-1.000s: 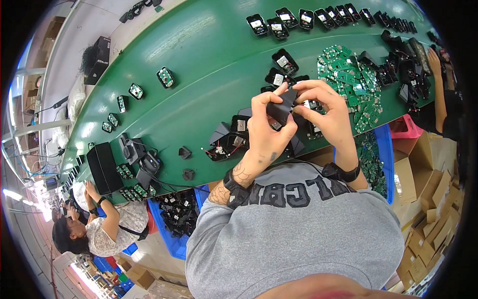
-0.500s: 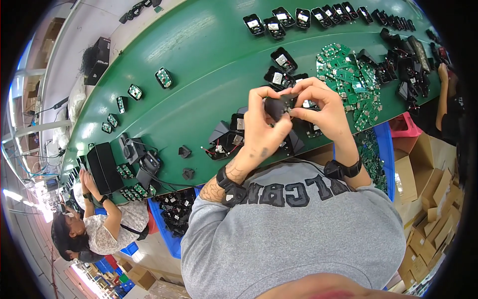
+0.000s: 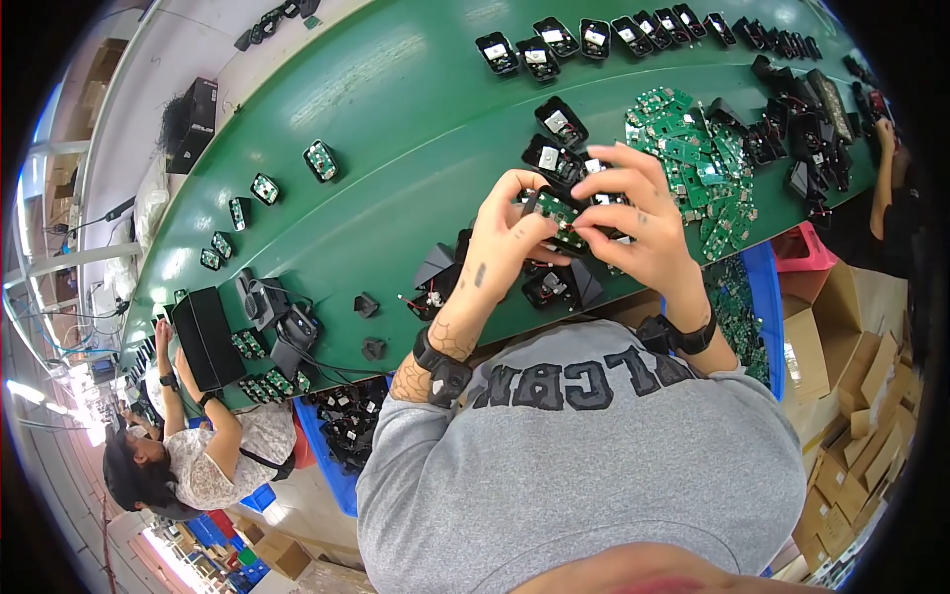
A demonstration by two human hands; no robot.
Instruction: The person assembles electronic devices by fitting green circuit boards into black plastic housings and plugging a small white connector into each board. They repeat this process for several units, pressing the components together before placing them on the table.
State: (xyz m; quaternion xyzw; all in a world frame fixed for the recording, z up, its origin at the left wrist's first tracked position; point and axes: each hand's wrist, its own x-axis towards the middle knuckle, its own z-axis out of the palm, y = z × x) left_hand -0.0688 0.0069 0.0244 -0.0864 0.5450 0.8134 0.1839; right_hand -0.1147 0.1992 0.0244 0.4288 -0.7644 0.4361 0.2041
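My left hand [image 3: 503, 238] grips a small black plastic housing with a green circuit board [image 3: 554, 208] showing in its opening, the thumb lying across the near side. At the board's right edge my right hand [image 3: 641, 223] has thumb and fingertip pinched together; a bit of red shows there, too small to make out. Its other fingers are raised and bent. Just beyond the hands lie open black housings [image 3: 562, 123] with white parts inside. Below them, a black housing with wires [image 3: 550, 288] rests near the table's edge.
Loose green circuit boards [image 3: 693, 163] are heaped to the right on the green table [image 3: 396, 109]. Black housings [image 3: 594, 40] line its far side. Blue bins [image 3: 767, 317] stand below the near edge. A co-worker [image 3: 223, 436] handles a black box [image 3: 206, 337] at the left.
The housing has turned in my hands, so the circuit board now faces up where the dark outside showed before. My right hand's fingers have spread and risen somewhat.
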